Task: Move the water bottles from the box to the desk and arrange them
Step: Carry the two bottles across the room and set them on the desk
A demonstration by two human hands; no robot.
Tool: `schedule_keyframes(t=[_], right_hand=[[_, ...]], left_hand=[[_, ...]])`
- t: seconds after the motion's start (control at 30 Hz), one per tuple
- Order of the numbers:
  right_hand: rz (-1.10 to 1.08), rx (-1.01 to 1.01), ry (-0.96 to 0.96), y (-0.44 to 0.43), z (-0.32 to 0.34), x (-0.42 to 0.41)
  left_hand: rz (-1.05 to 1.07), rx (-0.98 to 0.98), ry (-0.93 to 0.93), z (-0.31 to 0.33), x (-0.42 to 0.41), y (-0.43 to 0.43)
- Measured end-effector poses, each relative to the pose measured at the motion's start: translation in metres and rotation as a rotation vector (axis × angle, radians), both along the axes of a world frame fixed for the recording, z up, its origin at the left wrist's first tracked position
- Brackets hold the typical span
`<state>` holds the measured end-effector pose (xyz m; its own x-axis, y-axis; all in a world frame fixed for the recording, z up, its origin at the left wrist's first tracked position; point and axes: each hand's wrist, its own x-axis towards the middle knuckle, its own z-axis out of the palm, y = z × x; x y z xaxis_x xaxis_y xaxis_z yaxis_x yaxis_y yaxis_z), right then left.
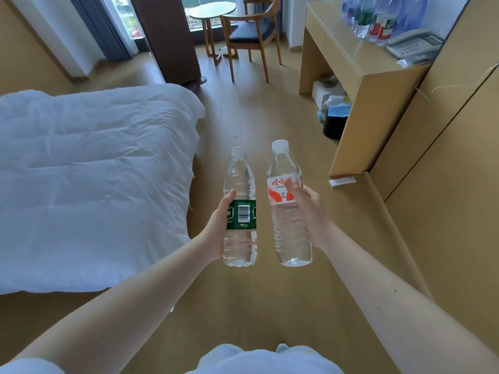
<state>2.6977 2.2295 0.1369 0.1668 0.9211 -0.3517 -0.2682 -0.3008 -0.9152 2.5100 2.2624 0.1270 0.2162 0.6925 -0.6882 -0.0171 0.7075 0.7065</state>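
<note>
My left hand (pixel 220 225) grips a clear water bottle with a green label (pixel 239 184) upright in front of me. Beside it, my right hand (pixel 310 211) grips a clear bottle with a red and white label (pixel 289 230), also upright. Both bottles have white caps and hang over the wooden floor. The wooden desk (pixel 348 49) stands at the upper right. Several water bottles (pixel 375 20) stand in a group on its far end. The box is not in view.
A grey telephone (pixel 415 45) lies on the desk next to the bottles. A black bin (pixel 334 125) and bags sit under the desk. A bed with a white duvet (pixel 89 179) fills the left. A wooden chair (pixel 251 31) and round table (pixel 213 10) stand by the window.
</note>
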Motion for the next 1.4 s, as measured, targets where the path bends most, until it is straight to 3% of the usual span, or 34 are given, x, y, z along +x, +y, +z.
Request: schedule_keyframes(t=[0.53, 0.9, 1.4], right_hand=[[-0.124, 0.023, -0.143, 0.174, -0.001, -0.006], [-0.224, 0.099, -0.278, 0.294, 0.03, -0.007], [-0.233, 0.117, -0.25, 0.496, 0.0, 0.088]], left_hand=[[-0.084, -0.046, -0.112, -0.009, 0.007, 0.204], [-0.228, -0.035, -0.381, 0.003, 0.009, 0.35], [-0.235, 0.098, -0.2, -0.017, 0.093, 0.537]])
